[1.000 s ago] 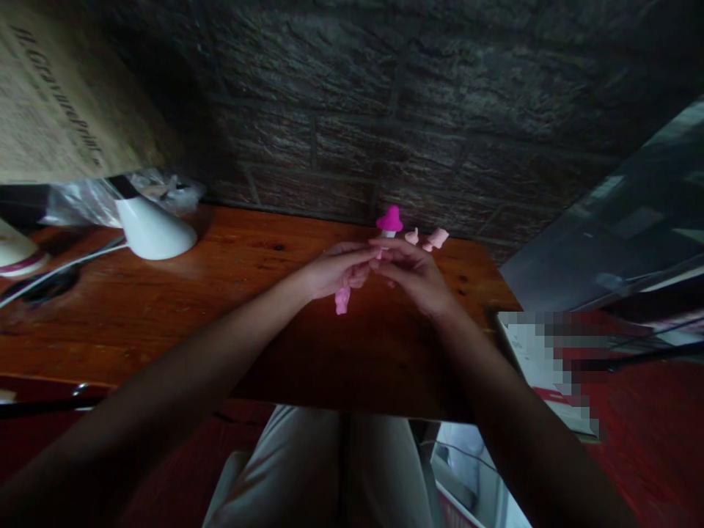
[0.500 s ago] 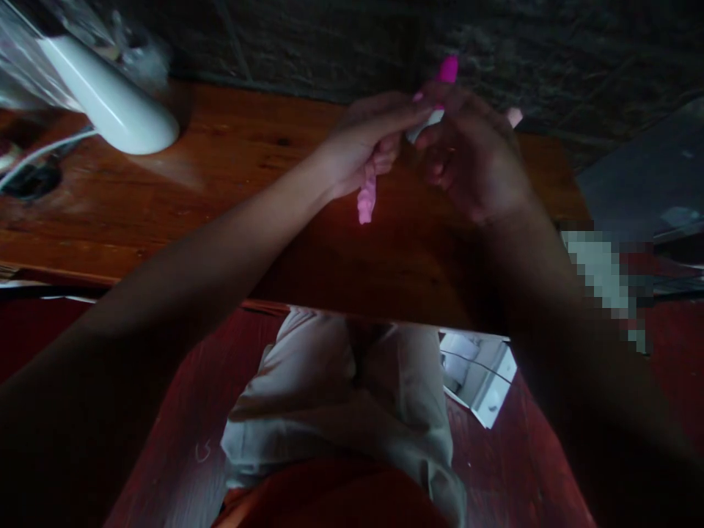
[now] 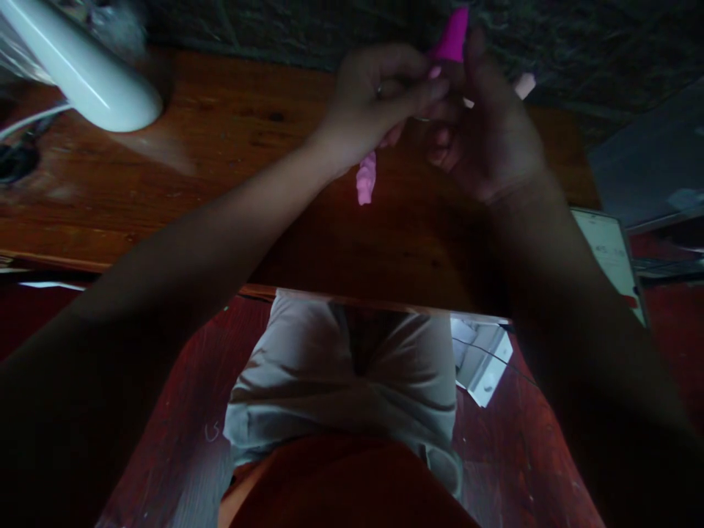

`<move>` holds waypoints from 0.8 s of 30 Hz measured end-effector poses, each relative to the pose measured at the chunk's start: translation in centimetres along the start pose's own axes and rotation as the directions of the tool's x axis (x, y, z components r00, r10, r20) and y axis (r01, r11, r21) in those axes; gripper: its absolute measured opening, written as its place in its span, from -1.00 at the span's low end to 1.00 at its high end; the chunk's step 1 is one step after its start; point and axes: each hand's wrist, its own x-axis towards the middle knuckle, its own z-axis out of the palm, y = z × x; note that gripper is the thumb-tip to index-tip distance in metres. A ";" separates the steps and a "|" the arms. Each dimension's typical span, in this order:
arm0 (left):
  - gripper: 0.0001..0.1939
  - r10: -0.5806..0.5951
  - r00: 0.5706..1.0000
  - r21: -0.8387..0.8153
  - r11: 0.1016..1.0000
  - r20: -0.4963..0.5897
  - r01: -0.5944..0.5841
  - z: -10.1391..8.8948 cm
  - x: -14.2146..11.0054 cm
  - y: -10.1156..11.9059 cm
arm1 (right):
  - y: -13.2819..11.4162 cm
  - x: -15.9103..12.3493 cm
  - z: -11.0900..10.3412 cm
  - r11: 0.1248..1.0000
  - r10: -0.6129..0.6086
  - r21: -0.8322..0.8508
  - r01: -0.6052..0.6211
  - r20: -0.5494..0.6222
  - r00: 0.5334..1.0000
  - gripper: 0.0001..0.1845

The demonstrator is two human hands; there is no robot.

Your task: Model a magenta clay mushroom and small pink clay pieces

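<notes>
My left hand (image 3: 385,103) is closed in a pinch at the lower end of a bright magenta tapered piece (image 3: 454,37), which points up and away from me. Close beside it, my right hand (image 3: 492,136) has curled fingers and a raised thumb near that piece. What the right fingers hold, if anything, is hidden in shadow. Below my left wrist lies a lumpy pale pink strip (image 3: 366,180) on the wooden table (image 3: 363,249). Past the right hand a pale pink blocky end (image 3: 525,86) shows; the rest of it is covered.
A white rounded lamp-like body (image 3: 110,88) with a cable stands at the left, near clear plastic wrapping (image 3: 118,29). A dark wall (image 3: 286,29) runs along the back. Under the table's front edge sits an open white box (image 3: 484,359). A pale panel (image 3: 608,253) is at the right.
My view has shifted slightly. The hands have turned, and more of the magenta piece shows. A whitish part seen between the hands is now mostly hidden. My right thumb has lifted.
</notes>
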 end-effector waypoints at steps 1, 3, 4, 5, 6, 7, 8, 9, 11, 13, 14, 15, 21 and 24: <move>-0.85 0.017 1.000 0.029 0.999 -0.023 -0.017 0.0 0.0 0.0 | 0.1 0.0 0.0 1.000 0.000 -0.004 0.000 0.011 1.000 -0.67; -0.79 0.051 0.998 0.099 0.994 -0.041 -0.046 -0.2 0.1 -0.2 | 0.2 0.0 -0.1 1.000 0.010 -0.030 -0.009 0.021 1.000 -0.70; -0.77 0.071 0.997 0.134 0.989 -0.036 -0.066 -0.3 0.1 -0.3 | 0.3 0.1 -0.1 0.999 0.016 -0.049 -0.015 0.019 1.000 -0.71; -0.75 0.098 0.995 0.168 0.981 -0.026 -0.092 -0.3 0.1 -0.4 | 0.5 0.1 -0.1 0.997 0.022 -0.068 -0.021 0.016 1.000 -0.71; -0.73 0.128 0.992 0.203 0.971 -0.009 -0.123 -0.4 0.1 -0.5 | 0.6 0.1 -0.1 0.996 0.025 -0.083 -0.024 0.016 1.000 -0.72; -0.72 0.153 0.988 0.238 0.960 0.004 -0.150 -0.4 0.0 -0.5 | 0.7 0.1 -0.1 0.995 0.028 -0.092 -0.027 0.018 0.999 -0.73; -0.72 0.170 0.985 0.272 0.948 0.014 -0.167 -0.4 -0.1 -0.6 | 0.8 0.2 -0.1 0.995 0.027 -0.097 -0.025 0.020 0.999 -0.74; -0.73 0.176 0.984 0.299 0.938 0.021 -0.174 -0.3 -0.2 -0.6 | 0.9 0.2 -0.2 0.995 0.027 -0.098 -0.025 0.020 0.999 -0.77; -0.75 0.155 0.988 0.322 0.934 0.019 -0.153 -0.2 -0.3 -0.6 | 1.0 0.2 -0.4 0.995 0.033 -0.093 -0.031 0.010 0.999 -0.83; -0.77 0.100 0.995 0.305 0.947 0.019 -0.101 -0.1 -0.5 -0.6 | 1.0 0.3 -0.6 0.995 0.036 -0.092 -0.036 0.006 0.999 -0.91; -0.79 0.071 0.997 0.292 0.953 0.024 -0.075 -0.1 -0.5 -0.6 | 1.0 0.3 -0.7 0.995 0.036 -0.091 -0.035 0.010 0.999 -0.94; -0.81 0.044 0.999 0.283 0.958 0.032 -0.051 -0.1 -0.5 -0.6 | 1.0 0.4 -0.8 0.996 0.035 -0.087 -0.033 0.015 0.999 -0.96; -0.93 -0.002 0.989 0.264 0.964 0.148 -0.038 -0.6 -0.3 -0.7 | 0.9 0.3 -0.6 0.997 0.052 -0.061 -0.051 0.014 0.999 -0.95; -0.91 -0.004 0.985 0.266 0.963 0.174 -0.043 -0.7 -0.3 -0.6 | 0.9 0.3 -0.5 0.997 0.065 -0.047 -0.064 0.019 0.998 -0.90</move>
